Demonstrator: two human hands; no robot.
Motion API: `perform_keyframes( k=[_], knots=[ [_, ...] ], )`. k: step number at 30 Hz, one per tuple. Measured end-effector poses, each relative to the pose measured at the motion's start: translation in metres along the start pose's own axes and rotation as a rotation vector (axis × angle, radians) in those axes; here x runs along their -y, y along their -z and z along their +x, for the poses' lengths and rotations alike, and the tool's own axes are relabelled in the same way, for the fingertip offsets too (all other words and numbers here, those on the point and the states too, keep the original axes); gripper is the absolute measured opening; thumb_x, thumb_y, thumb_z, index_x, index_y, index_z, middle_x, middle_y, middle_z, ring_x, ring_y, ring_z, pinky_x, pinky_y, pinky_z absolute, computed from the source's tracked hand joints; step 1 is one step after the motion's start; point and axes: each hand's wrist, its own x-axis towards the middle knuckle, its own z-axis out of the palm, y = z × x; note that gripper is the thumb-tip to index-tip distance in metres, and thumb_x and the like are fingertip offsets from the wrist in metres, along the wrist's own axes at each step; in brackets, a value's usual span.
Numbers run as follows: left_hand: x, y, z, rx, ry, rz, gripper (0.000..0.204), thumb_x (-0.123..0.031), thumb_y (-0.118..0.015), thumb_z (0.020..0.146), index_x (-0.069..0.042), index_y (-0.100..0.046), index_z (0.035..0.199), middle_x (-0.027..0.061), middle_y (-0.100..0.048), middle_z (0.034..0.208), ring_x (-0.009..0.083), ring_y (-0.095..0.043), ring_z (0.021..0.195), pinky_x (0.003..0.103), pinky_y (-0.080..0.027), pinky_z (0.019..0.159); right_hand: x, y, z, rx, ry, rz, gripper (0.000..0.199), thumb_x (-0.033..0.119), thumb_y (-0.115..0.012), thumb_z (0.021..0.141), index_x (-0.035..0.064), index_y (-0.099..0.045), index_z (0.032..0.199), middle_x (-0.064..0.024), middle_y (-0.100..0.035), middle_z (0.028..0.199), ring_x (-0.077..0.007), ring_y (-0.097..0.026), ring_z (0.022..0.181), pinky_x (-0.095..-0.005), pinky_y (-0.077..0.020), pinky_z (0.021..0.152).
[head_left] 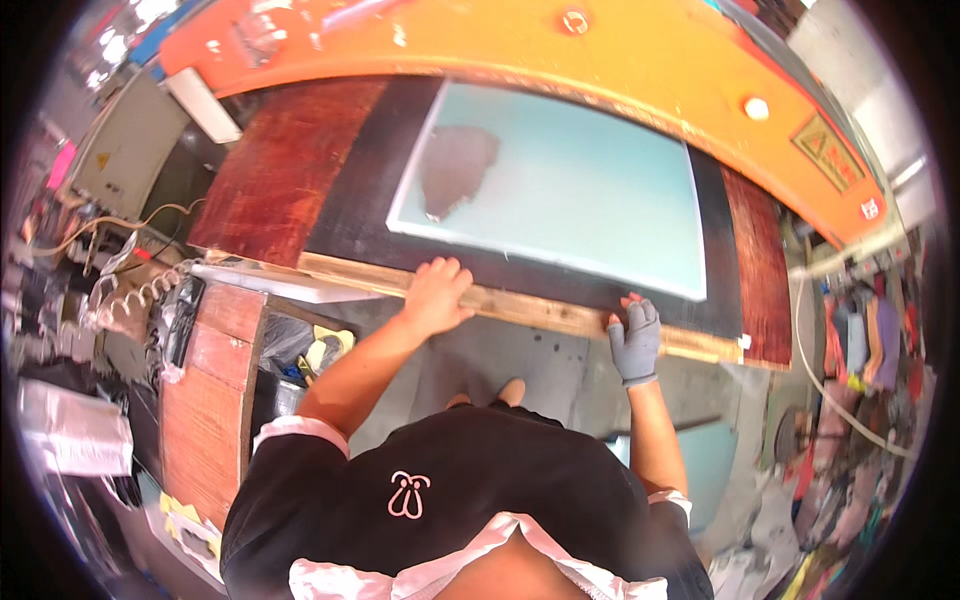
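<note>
1 bench (360, 190) bears 1 panel (570, 190); the left grip (437, 297) and gloved right grip (637, 338) touch the bench's near edge, fingers bent; whether they pinch is unclear.

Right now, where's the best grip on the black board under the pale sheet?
Likely the wooden front edge of the black board, from the wearer's side, hands apart: that long strip faces the person, left hand and gloved right hand at it; the orange machine lines the far side.
</note>
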Motion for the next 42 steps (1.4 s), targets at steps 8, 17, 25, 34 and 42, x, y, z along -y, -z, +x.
perform_keyframes(
  k=[8, 17, 25, 34, 42],
  knots=[
    [-0.007, 0.014, 0.003, 0.116, 0.078, -0.039, 0.042, -0.024, -0.08, 0.057, -0.011, -0.054, 0.087, 0.0062, -0.049, 0.09, 0.0265, -0.049, 0.09, 0.039, -0.039, 0.075, -0.002, -0.028, 0.037, 0.1, 0.025, 0.062, 0.026, 0.013, -0.065, 0.074, 0.003, -0.059, 0.097, -0.0162, -0.059, 0.1, -0.0359, -0.054, 0.095, -0.0445, -0.0429, 0.083],
    [0.017, 0.013, 0.007, 0.297, -0.035, -0.203, 0.033, -0.027, -0.076, 0.065, -0.011, -0.055, 0.084, 0.0071, -0.05, 0.089, 0.0263, -0.049, 0.09, 0.039, -0.04, 0.076, 0.049, -0.051, 0.078, -0.012, -0.017, 0.156, 0.024, 0.01, -0.064, 0.077, 0.0033, -0.058, 0.099, -0.0141, -0.06, 0.101, -0.0338, -0.055, 0.096, -0.0409, -0.0434, 0.085],
    [0.097, 0.037, 0.029, 0.064, -0.118, -0.735, 0.022, -0.018, -0.07, 0.074, -0.008, -0.06, 0.092, 0.0067, -0.059, 0.094, 0.0276, -0.058, 0.086, 0.038, -0.046, 0.072, 0.128, -0.14, 0.141, 0.268, 0.073, 0.234, 0.06, 0.025, -0.073, 0.073, -0.0022, -0.049, 0.12, -0.0226, -0.052, 0.118, -0.0385, -0.05, 0.11, -0.0445, -0.0409, 0.093],
    [0.161, 0.024, 0.033, -0.049, 0.188, -0.474, 0.029, -0.016, -0.066, 0.079, -0.006, -0.06, 0.105, 0.0112, -0.051, 0.119, 0.0312, -0.052, 0.105, 0.043, -0.04, 0.091, 0.165, -0.187, 0.14, 0.277, 0.052, 0.037, 0.086, 0.04, -0.077, 0.065, -0.0032, -0.04, 0.129, -0.0201, -0.049, 0.115, -0.0389, -0.044, 0.112, -0.0466, -0.0343, 0.097],
    [0.164, 0.009, 0.022, -0.084, 0.197, -0.505, 0.031, -0.017, -0.066, 0.08, -0.007, -0.059, 0.108, 0.0123, -0.048, 0.125, 0.0329, -0.05, 0.107, 0.043, -0.039, 0.094, 0.168, -0.198, 0.14, 0.23, -0.107, 0.093, 0.082, 0.031, -0.085, 0.054, 0.004, -0.048, 0.123, -0.0189, -0.049, 0.116, -0.0361, -0.044, 0.113, -0.0449, -0.0387, 0.094]
  ],
)
